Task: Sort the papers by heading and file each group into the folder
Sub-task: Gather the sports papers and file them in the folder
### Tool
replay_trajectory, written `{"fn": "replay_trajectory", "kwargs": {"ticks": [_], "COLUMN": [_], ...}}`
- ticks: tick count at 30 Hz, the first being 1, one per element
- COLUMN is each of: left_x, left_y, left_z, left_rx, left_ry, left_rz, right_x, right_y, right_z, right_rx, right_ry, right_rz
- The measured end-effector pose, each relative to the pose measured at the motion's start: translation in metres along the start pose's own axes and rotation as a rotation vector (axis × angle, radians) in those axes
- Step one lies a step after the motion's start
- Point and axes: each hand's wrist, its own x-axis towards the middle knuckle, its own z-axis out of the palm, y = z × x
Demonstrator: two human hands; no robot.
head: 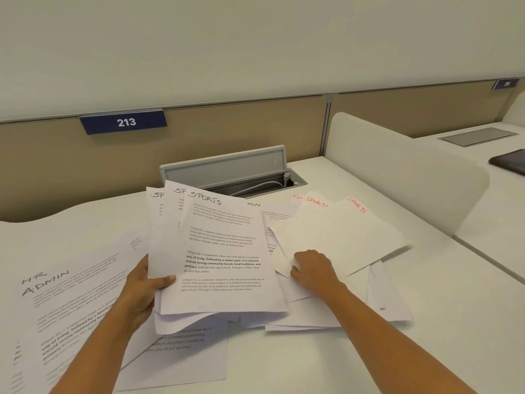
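Grasps in the left grip (145, 294) a fan of three SPORTS sheets (224, 251), handwritten black headings above printed paragraphs, raised just over the white surface (284, 365). Pinches with the right grip (312, 268) the near corner of a white folder (346, 234) lying flat to the right, marked SPORTS twice in red. Leaves one HR ADMIN sheet (65, 308) flat at left. Faces a beige partition (241, 126), one blue 213 sign (123, 122), one open grey cable tray (227, 169).
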Motion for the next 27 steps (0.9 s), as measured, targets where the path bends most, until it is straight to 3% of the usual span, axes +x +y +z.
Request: {"fn": "replay_trajectory", "kwargs": {"ticks": [4,8,11,16,20,24,26,27], "left_x": [-0.001,-0.001,-0.001,-0.001,-0.004,-0.008,-0.010,-0.010], "left_y": [0.000,-0.001,-0.002,-0.003,-0.002,-0.001,-0.001,-0.002], "left_z": [0.004,0.006,0.011,0.016,0.016,0.014,0.013,0.012], "left_rx": [-0.019,-0.024,-0.026,-0.052,-0.069,-0.091,-0.103,-0.105], "left_ry": [-0.002,-0.005,-0.011,-0.029,-0.027,-0.028,-0.030,-0.031], "left_rz": [0.006,0.004,0.000,-0.002,0.008,0.019,0.025,0.029], "right_x": [0.001,-0.003,-0.011,-0.028,-0.038,-0.039,-0.039,-0.036], "right_y": [0.000,-0.001,-0.012,-0.033,-0.039,-0.036,-0.035,-0.033], "right_z": [-0.003,-0.015,-0.027,-0.031,-0.027,-0.032,-0.041,-0.046], "right_rx": [0.010,0.260,0.386,0.476,0.446,0.453,0.661,0.794], "right_ry": [0.108,0.343,0.480,0.350,0.151,-0.097,-0.192,-0.154], "right_rz": [-0.024,-0.027,-0.154,-0.442,-0.581,-0.607,-0.510,-0.419]}}
